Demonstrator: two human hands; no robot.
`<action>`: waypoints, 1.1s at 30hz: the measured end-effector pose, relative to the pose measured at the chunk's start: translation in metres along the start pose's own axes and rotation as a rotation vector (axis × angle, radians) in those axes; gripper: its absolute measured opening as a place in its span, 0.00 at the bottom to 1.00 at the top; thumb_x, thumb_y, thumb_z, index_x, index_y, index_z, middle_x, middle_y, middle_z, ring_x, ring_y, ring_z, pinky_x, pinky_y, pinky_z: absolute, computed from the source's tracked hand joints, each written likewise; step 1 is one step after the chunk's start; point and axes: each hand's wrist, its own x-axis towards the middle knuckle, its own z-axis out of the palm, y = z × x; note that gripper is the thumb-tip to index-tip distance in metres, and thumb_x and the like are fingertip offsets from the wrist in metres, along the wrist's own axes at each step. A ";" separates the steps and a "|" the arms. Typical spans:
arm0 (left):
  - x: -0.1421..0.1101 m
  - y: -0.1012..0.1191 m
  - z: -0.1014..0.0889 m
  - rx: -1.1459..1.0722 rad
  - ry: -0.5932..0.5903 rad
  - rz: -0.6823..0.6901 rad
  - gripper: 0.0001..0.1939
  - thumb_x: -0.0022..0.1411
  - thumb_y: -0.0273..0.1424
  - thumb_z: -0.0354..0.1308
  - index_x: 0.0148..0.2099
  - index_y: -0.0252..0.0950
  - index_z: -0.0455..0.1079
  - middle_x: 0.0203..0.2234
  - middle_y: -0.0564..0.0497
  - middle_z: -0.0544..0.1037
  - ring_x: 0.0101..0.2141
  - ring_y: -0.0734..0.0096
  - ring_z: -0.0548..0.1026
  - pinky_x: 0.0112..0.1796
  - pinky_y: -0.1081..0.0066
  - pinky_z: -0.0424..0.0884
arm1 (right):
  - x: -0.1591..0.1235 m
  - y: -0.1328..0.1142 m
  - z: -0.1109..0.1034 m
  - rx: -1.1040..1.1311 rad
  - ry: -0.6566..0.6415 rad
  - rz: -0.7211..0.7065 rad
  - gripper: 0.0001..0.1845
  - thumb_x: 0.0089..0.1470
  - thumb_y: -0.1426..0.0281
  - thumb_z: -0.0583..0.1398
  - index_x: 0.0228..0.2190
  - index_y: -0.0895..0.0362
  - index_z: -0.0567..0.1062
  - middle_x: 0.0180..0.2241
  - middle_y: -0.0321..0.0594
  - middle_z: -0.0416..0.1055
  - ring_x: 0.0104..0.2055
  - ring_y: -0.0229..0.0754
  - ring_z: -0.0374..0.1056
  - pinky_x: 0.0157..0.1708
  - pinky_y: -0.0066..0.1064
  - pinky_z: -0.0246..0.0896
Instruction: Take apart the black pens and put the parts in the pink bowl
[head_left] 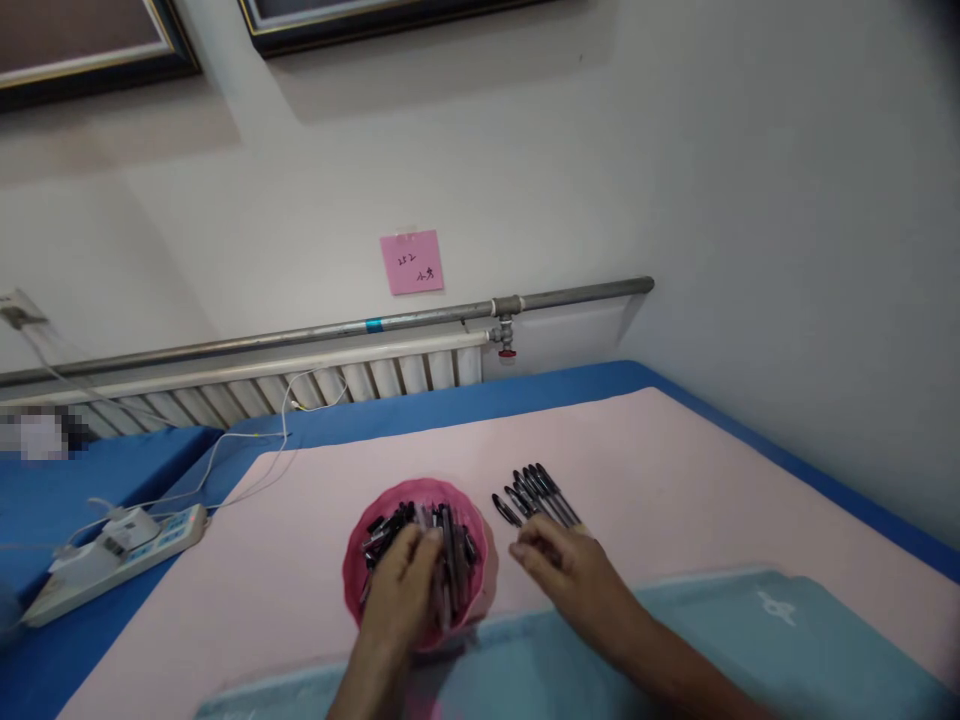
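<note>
A pink bowl [351, 560] with a wavy rim holds a heap of black and clear pen parts [452, 550]. My left hand [405, 580] is over the bowl among these parts, its fingers bent and drawn together; whatever they grip is hidden. To the right of the bowl is my right hand [566, 560], with its fingers curled in; I cannot make out anything between them. Just beyond it, several black-capped pens [541, 492] lie side by side in a slanted row, their lower ends partly covered by that hand.
A pink sheet [622, 450] covers the blue table [450, 402]. Along the near edge lies a teal mat [712, 630]. At the left is a power strip [169, 540] with plugged-in chargers and white cables. A radiator [386, 378] and a pipe [585, 293] run along the wall behind.
</note>
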 end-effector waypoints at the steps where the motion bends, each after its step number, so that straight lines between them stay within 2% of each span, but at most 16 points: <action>1: 0.005 0.000 -0.009 0.089 0.065 0.032 0.16 0.53 0.45 0.51 0.27 0.36 0.63 0.19 0.57 0.66 0.24 0.73 0.65 0.26 0.74 0.59 | 0.003 0.005 -0.005 -0.114 0.053 -0.013 0.07 0.51 0.68 0.54 0.23 0.54 0.65 0.19 0.32 0.62 0.23 0.37 0.58 0.24 0.29 0.48; 3: 0.012 0.000 -0.025 0.285 0.138 0.061 0.15 0.55 0.43 0.49 0.27 0.37 0.64 0.20 0.55 0.69 0.25 0.69 0.67 0.28 0.72 0.60 | 0.008 0.015 -0.012 -0.319 0.074 -0.048 0.05 0.50 0.72 0.53 0.23 0.54 0.65 0.23 0.36 0.65 0.25 0.40 0.60 0.26 0.30 0.49; 6: 0.018 0.000 -0.037 0.525 0.179 0.040 0.11 0.56 0.38 0.49 0.27 0.38 0.65 0.20 0.52 0.72 0.26 0.66 0.70 0.29 0.70 0.60 | 0.007 0.024 -0.011 -0.548 -0.005 -0.083 0.06 0.47 0.77 0.53 0.25 0.55 0.67 0.28 0.41 0.69 0.30 0.44 0.64 0.27 0.32 0.50; 9: 0.018 -0.001 -0.039 0.565 0.161 0.017 0.10 0.56 0.36 0.49 0.33 0.37 0.68 0.23 0.50 0.74 0.27 0.65 0.72 0.29 0.70 0.61 | 0.005 0.026 -0.004 -0.695 -0.056 -0.068 0.10 0.45 0.81 0.51 0.26 0.56 0.68 0.29 0.44 0.70 0.30 0.45 0.65 0.26 0.31 0.49; 12: 0.016 -0.001 -0.040 0.548 0.147 0.027 0.12 0.55 0.36 0.49 0.39 0.37 0.69 0.30 0.47 0.76 0.31 0.63 0.73 0.32 0.69 0.64 | 0.004 0.023 -0.004 -0.709 -0.064 -0.051 0.13 0.43 0.84 0.49 0.26 0.57 0.68 0.28 0.42 0.70 0.28 0.41 0.64 0.25 0.30 0.47; 15: 0.013 0.003 -0.039 0.584 0.230 0.115 0.13 0.55 0.36 0.50 0.39 0.37 0.70 0.36 0.46 0.75 0.37 0.61 0.72 0.39 0.65 0.64 | 0.006 0.015 -0.008 -0.522 -0.016 -0.015 0.10 0.46 0.79 0.50 0.27 0.56 0.68 0.25 0.38 0.68 0.27 0.40 0.63 0.25 0.29 0.49; 17: 0.010 0.007 -0.034 0.483 0.258 0.178 0.13 0.55 0.37 0.50 0.38 0.37 0.70 0.37 0.46 0.74 0.38 0.62 0.71 0.39 0.66 0.64 | 0.005 0.007 -0.009 -0.246 0.002 0.049 0.07 0.46 0.75 0.52 0.28 0.56 0.69 0.21 0.34 0.65 0.25 0.39 0.61 0.24 0.28 0.50; 18: 0.007 0.009 -0.029 0.375 0.229 0.174 0.13 0.55 0.38 0.50 0.38 0.37 0.70 0.35 0.47 0.74 0.36 0.64 0.71 0.36 0.68 0.65 | 0.004 0.003 -0.008 -0.076 -0.021 0.094 0.07 0.45 0.73 0.53 0.28 0.55 0.69 0.19 0.32 0.63 0.23 0.37 0.60 0.22 0.27 0.50; 20: 0.002 0.011 -0.017 0.069 0.056 0.060 0.17 0.54 0.43 0.51 0.39 0.37 0.69 0.25 0.52 0.71 0.23 0.73 0.68 0.24 0.73 0.63 | 0.000 -0.006 -0.003 0.232 -0.149 0.177 0.07 0.42 0.72 0.54 0.28 0.55 0.70 0.18 0.30 0.60 0.19 0.34 0.55 0.18 0.25 0.48; 22: -0.003 0.012 -0.005 -0.219 -0.156 -0.087 0.20 0.53 0.47 0.52 0.39 0.36 0.67 0.15 0.60 0.61 0.13 0.83 0.53 0.15 0.78 0.50 | -0.006 -0.014 0.004 0.439 -0.318 0.239 0.08 0.39 0.73 0.55 0.27 0.56 0.70 0.18 0.28 0.59 0.16 0.30 0.50 0.15 0.23 0.44; 24: -0.005 0.012 0.001 -0.381 -0.279 -0.161 0.20 0.49 0.47 0.57 0.36 0.36 0.64 0.13 0.64 0.53 0.12 0.86 0.45 0.14 0.80 0.42 | -0.012 -0.018 0.010 0.514 -0.444 0.281 0.06 0.38 0.74 0.54 0.24 0.56 0.69 0.17 0.27 0.58 0.14 0.28 0.48 0.14 0.22 0.42; 25: -0.004 0.012 0.000 -0.429 -0.282 -0.168 0.20 0.48 0.47 0.58 0.34 0.36 0.62 0.13 0.65 0.51 0.12 0.87 0.43 0.14 0.80 0.40 | -0.014 -0.020 0.012 0.517 -0.477 0.297 0.05 0.37 0.75 0.54 0.22 0.56 0.68 0.16 0.27 0.56 0.14 0.28 0.48 0.14 0.22 0.42; 26: -0.003 0.013 -0.003 -0.459 -0.246 -0.161 0.19 0.47 0.46 0.60 0.31 0.37 0.60 0.13 0.66 0.50 0.12 0.87 0.43 0.14 0.81 0.39 | -0.015 -0.021 0.013 0.508 -0.497 0.309 0.05 0.37 0.75 0.53 0.21 0.56 0.67 0.15 0.27 0.55 0.14 0.28 0.49 0.14 0.22 0.42; 29: 0.005 0.014 -0.023 -0.450 -0.016 -0.090 0.22 0.46 0.47 0.59 0.26 0.39 0.52 0.13 0.65 0.49 0.12 0.86 0.44 0.14 0.80 0.39 | -0.015 -0.022 0.010 0.441 -0.502 0.309 0.06 0.36 0.76 0.52 0.20 0.56 0.68 0.14 0.27 0.54 0.15 0.29 0.52 0.15 0.21 0.43; 31: 0.011 0.012 -0.037 -0.282 0.093 -0.058 0.22 0.48 0.48 0.57 0.24 0.39 0.51 0.12 0.65 0.49 0.13 0.85 0.46 0.15 0.79 0.42 | -0.012 -0.021 0.006 0.384 -0.465 0.299 0.07 0.36 0.76 0.52 0.21 0.56 0.69 0.15 0.27 0.54 0.16 0.30 0.51 0.15 0.22 0.43; 33: 0.016 0.008 -0.047 0.011 0.133 -0.016 0.20 0.50 0.47 0.55 0.22 0.38 0.54 0.12 0.62 0.54 0.14 0.82 0.53 0.17 0.78 0.49 | -0.008 -0.019 0.003 0.337 -0.411 0.299 0.07 0.37 0.75 0.52 0.21 0.56 0.69 0.14 0.26 0.53 0.15 0.29 0.49 0.14 0.22 0.43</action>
